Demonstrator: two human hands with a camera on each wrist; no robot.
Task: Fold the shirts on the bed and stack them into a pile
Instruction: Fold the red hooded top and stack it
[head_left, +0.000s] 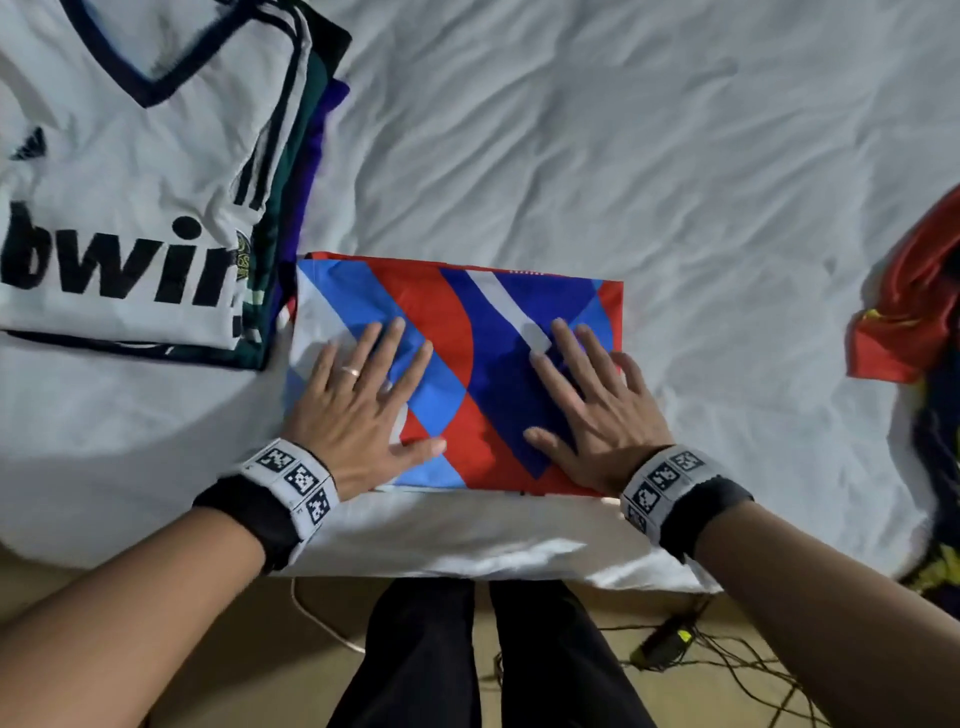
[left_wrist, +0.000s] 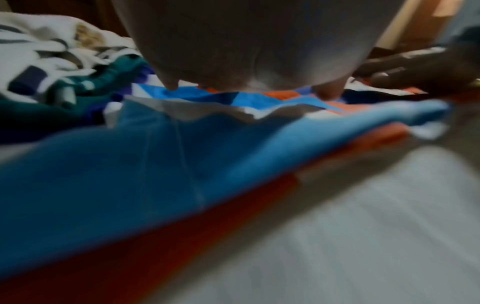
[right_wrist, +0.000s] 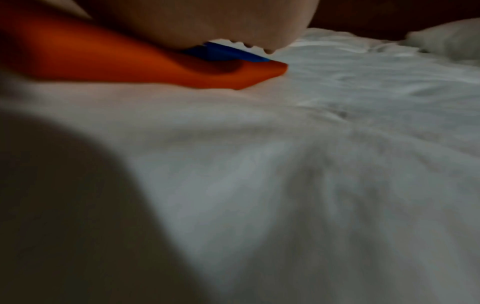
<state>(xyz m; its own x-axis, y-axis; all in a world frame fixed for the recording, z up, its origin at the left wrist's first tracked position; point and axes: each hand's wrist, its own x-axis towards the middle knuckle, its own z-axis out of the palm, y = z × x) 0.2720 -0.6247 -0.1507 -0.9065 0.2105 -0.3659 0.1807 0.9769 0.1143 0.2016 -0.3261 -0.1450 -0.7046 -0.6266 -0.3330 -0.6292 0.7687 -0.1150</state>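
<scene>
Red, blue and white cloth makes up the patterned shirt (head_left: 467, 332), which lies as a flat folded rectangle close to the near edge of the bed (head_left: 597, 156), a little left of the middle of that edge. Both hands lie on it: the left hand (head_left: 363, 410) is spread flat on its left half, fingers straight, and the right hand (head_left: 592, 405) is spread flat on its right half in the same way, so neither grips anything; they press or smooth the cloth. To the left, touching or nearly touching the shirt's left edge, sits the pile (head_left: 291, 218), with a folded white jersey (head_left: 130, 197) on top and dark green and purple layers showing along its right side. At the right edge of the bed a crumpled heap (head_left: 919, 291) of red and dark cloth is unfolded. I judge that the task is well along but not finished: several shirts are already stacked, the patterned one looks folded and only needs moving onto the pile, and the heap at the right is yet to be folded.
</scene>
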